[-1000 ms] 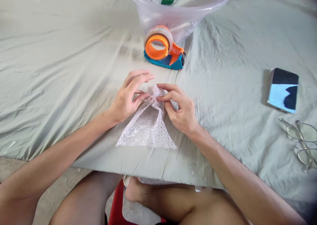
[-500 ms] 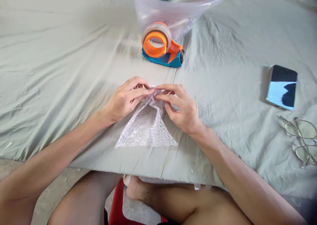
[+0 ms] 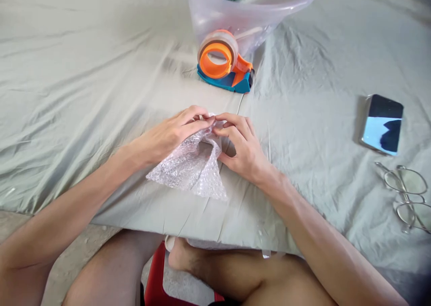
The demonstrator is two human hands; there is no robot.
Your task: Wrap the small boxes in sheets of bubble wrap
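Note:
A piece of clear bubble wrap (image 3: 188,167) lies near the front of the cloth-covered table, its wide edge toward me and its far end gathered up. My left hand (image 3: 178,131) pinches that gathered end between thumb and fingers. From the other side my right hand (image 3: 240,144) grips the same end, its fingertips almost meeting those of the left. An opening shows in the wrap just below the fingers. What lies inside the gathered part is hidden by my fingers.
Beyond my hands stands an orange and blue tape dispenser (image 3: 224,66), in front of a translucent plastic tub (image 3: 229,16) with plastic packaging in it. At right lie a phone (image 3: 383,124) and eyeglasses (image 3: 404,185). Tape strips (image 3: 266,247) hang at the front edge.
The wide end of the bubble wrap has swung left and turned slightly, and the opening below my fingers looks wider. Both hands still hold the gathered end. The view has shifted a little.

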